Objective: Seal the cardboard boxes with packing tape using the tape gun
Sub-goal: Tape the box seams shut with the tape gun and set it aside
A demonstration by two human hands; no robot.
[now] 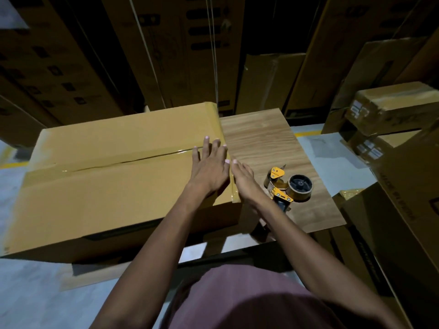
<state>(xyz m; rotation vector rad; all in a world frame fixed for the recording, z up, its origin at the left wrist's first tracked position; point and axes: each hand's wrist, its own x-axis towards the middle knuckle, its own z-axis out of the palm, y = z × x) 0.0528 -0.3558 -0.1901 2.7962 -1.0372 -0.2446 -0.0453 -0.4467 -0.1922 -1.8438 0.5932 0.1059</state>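
Left hand (pixel 210 166) flat on box (pixel 107 167), fingers straight.

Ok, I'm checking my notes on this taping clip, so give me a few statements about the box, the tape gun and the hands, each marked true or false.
1. The tape gun lies on the wooden table, held by neither hand. True.
2. The left hand grips the tape gun. False: it rests flat on top of the cardboard box.
3. Tape already runs along the box's centre seam. True.
4. The right hand is curled in a fist. False: its fingers are straight, at the box's right edge.
5. The box stands open. False: its flaps are closed.
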